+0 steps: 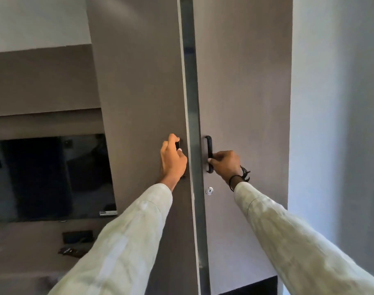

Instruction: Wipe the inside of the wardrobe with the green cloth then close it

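A tall grey wardrobe stands in front of me with two doors. The left door (pixel 143 92) is ajar, and a narrow dark gap (pixel 192 116) shows between it and the right door (pixel 243 92). My left hand (pixel 173 160) grips the black handle of the left door, mostly hidden under my fingers. My right hand (pixel 225 163) holds the black handle (pixel 209 150) of the right door near its lower end. A small round lock (pixel 209 190) sits below that handle. No green cloth is in view.
A dark television screen (pixel 52 177) hangs in a grey wall unit at the left. Below it a ledge carries small dark items (pixel 75 241). A white wall (pixel 337 124) borders the wardrobe on the right.
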